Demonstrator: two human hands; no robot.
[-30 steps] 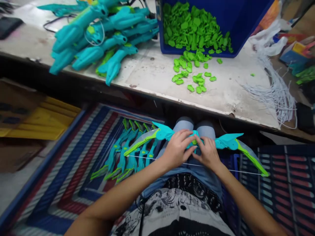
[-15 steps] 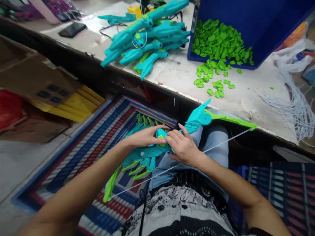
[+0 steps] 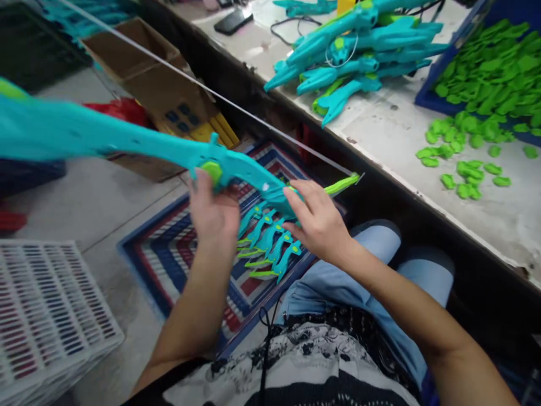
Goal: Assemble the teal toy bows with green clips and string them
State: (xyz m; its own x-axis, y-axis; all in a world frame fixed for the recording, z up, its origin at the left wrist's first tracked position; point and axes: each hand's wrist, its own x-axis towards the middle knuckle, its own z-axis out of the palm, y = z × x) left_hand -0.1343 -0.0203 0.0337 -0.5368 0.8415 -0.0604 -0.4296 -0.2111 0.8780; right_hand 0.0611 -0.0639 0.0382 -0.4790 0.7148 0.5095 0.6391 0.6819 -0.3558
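Note:
A turquoise toy bow (image 3: 147,141) is stretched across my view, tilted, its left end cut off by the frame edge. Its white string (image 3: 236,107) runs above it to a green limb tip (image 3: 349,181) near the table edge. My left hand (image 3: 215,217) grips the bow by its middle, the thumb beside a green hexagonal piece (image 3: 212,171). Near the bow's right end, my right hand (image 3: 319,223) pinches the turquoise body with thumb and fingers. Several turquoise and green toy bows (image 3: 270,231) lie below on the striped mat (image 3: 169,256).
More turquoise toy parts (image 3: 338,70) are piled on the worktable (image 3: 380,127). A blue bin (image 3: 426,93) of small green pieces stands to their right, with loose ones spilled in front. A phone (image 3: 233,21), a cardboard box (image 3: 164,90) and a white crate (image 3: 54,316) are leftward.
The toy bow has swung up and left from over my lap, and its string now lies on the far side. My left hand has turned upright around its middle. The view has shifted left.

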